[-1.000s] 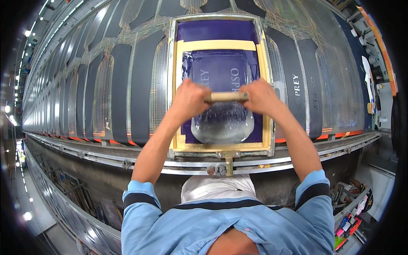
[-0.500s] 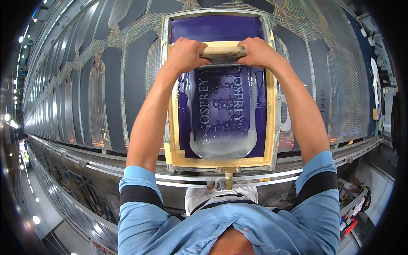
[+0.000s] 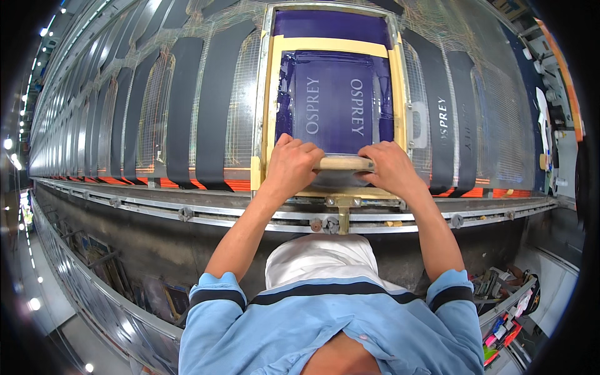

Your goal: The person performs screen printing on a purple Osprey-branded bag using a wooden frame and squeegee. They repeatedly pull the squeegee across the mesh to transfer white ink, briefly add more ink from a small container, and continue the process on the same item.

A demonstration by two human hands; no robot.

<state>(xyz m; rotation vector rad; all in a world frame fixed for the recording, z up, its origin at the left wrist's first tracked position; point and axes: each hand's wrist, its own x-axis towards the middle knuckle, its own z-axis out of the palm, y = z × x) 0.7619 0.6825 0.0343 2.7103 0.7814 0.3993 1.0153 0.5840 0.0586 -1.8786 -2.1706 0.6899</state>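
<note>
Both my hands grip a squeegee (image 3: 345, 164) by its pale wooden handle, near the close end of a screen-printing frame (image 3: 263, 81). My left hand (image 3: 292, 164) is closed round the handle's left end, my right hand (image 3: 392, 165) round its right end. Inside the metal frame, yellow tape borders a purple mesh (image 3: 340, 69) with two rows of pale lettering running lengthwise. Behind the squeegee the mesh shows only a thin wet film. The blade and whatever ink lies under it are mostly hidden by the handle and my hands.
Dark fabric strips (image 3: 217, 106) lie in rows on the long printing table; one strip right of the frame (image 3: 441, 119) bears white lettering. A metal rail (image 3: 250, 222) with clamp knobs runs along the near edge. Cluttered shelving (image 3: 506, 300) stands at lower right.
Both hands have drawn the squeegee toward me, from the far part of the mesh to its near end. The pale ink that pooled over the mesh has been swept off the lettering.
</note>
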